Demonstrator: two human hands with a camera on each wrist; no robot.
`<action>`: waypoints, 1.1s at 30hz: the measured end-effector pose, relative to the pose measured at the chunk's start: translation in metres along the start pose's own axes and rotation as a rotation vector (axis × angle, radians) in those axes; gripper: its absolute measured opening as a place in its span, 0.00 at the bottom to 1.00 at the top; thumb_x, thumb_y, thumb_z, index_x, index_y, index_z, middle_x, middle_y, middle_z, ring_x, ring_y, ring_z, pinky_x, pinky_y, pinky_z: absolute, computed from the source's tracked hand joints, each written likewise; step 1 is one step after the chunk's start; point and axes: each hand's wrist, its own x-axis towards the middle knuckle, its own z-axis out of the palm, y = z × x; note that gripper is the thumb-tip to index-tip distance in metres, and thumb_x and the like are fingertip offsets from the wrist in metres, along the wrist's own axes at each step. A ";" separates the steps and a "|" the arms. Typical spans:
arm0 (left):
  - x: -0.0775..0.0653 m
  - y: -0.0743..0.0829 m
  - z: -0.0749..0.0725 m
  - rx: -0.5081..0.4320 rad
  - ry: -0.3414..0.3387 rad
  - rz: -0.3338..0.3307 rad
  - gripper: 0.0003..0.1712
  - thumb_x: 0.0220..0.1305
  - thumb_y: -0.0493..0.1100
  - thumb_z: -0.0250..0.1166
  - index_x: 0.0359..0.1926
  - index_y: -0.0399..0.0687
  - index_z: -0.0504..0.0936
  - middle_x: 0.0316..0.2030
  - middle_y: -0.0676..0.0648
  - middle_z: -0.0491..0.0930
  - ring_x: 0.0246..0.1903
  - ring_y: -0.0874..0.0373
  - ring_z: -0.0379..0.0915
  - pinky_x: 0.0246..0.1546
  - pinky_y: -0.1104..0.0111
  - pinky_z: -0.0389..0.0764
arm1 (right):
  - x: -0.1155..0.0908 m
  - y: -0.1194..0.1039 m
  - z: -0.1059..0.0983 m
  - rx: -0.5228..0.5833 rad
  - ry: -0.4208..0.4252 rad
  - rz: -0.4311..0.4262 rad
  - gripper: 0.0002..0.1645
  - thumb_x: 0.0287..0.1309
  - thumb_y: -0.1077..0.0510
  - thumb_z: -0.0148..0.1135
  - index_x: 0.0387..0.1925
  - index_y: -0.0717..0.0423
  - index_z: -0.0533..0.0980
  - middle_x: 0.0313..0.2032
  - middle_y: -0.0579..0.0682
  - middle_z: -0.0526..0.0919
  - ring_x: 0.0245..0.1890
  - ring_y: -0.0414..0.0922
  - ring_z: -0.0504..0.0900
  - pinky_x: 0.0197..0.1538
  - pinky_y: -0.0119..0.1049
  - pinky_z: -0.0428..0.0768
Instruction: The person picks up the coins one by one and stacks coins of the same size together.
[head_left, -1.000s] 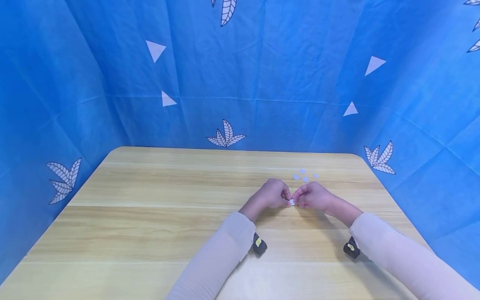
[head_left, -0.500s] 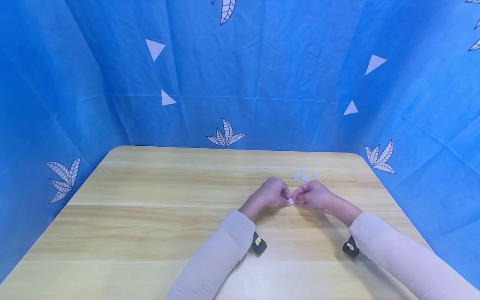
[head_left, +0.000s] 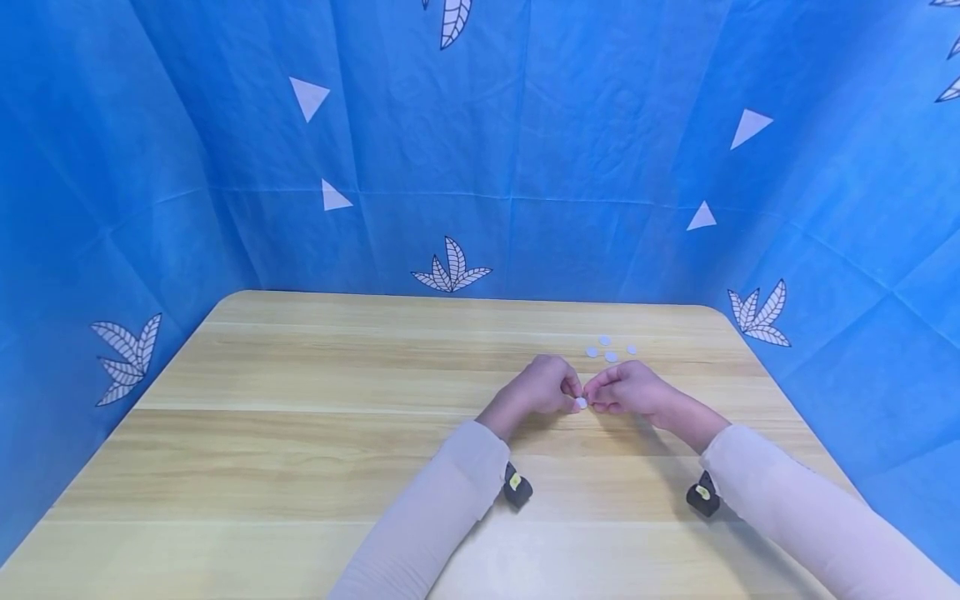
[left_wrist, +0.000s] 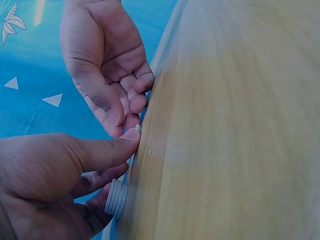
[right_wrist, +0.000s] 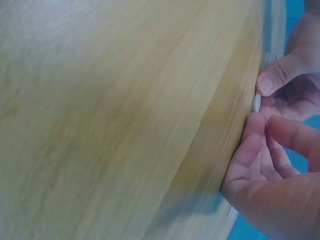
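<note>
A blue cloth [head_left: 420,125] hangs beyond both grips; the wooden surface [head_left: 300,467] spreads beneath them. The right grip [head_left: 632,390] has thumb and finger together; whether they hold anything, I cannot tell. A white stack [left_wrist: 116,199] sits beside the left grip's [head_left: 542,388] fingers, loose discs [head_left: 611,357] beyond the right grip. One small disc [head_left: 581,403] is pinched by the left grip, just beside the right's fingertips.

Left fingers [head_left: 572,407] partly hide a white disc [head_left: 582,403] (left sleeve [head_left: 427,517] cropped below).
</note>
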 end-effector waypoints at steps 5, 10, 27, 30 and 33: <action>0.000 -0.001 0.000 0.030 -0.001 0.020 0.06 0.59 0.43 0.78 0.35 0.52 0.89 0.29 0.59 0.80 0.34 0.65 0.73 0.38 0.75 0.74 | 0.000 0.001 -0.001 0.041 -0.014 -0.004 0.14 0.68 0.69 0.60 0.51 0.75 0.78 0.40 0.54 0.87 0.40 0.45 0.85 0.49 0.41 0.84; 0.001 -0.002 0.000 0.048 -0.001 0.022 0.05 0.59 0.44 0.78 0.35 0.53 0.89 0.29 0.59 0.80 0.35 0.65 0.73 0.40 0.75 0.74 | 0.000 0.003 -0.003 0.057 -0.032 -0.016 0.15 0.67 0.70 0.59 0.53 0.76 0.77 0.42 0.56 0.87 0.41 0.46 0.86 0.51 0.41 0.84; -0.004 0.001 -0.001 0.029 -0.017 -0.007 0.05 0.60 0.44 0.77 0.34 0.54 0.88 0.28 0.60 0.80 0.33 0.65 0.73 0.38 0.74 0.74 | -0.003 0.011 -0.026 0.043 -0.025 -0.019 0.22 0.69 0.66 0.60 0.59 0.76 0.72 0.51 0.60 0.84 0.49 0.49 0.85 0.57 0.46 0.82; -0.005 0.002 -0.001 0.027 -0.015 -0.009 0.05 0.60 0.44 0.77 0.33 0.54 0.87 0.28 0.60 0.80 0.33 0.65 0.73 0.39 0.74 0.74 | -0.002 0.014 -0.034 0.029 -0.021 -0.016 0.22 0.70 0.65 0.59 0.60 0.76 0.71 0.52 0.60 0.83 0.49 0.48 0.85 0.56 0.45 0.82; -0.005 0.002 -0.001 0.027 -0.016 -0.008 0.05 0.61 0.45 0.77 0.33 0.55 0.87 0.28 0.60 0.80 0.33 0.65 0.74 0.40 0.74 0.74 | -0.001 0.016 -0.042 0.018 -0.007 -0.019 0.23 0.70 0.65 0.59 0.61 0.76 0.70 0.51 0.60 0.83 0.48 0.48 0.84 0.55 0.44 0.82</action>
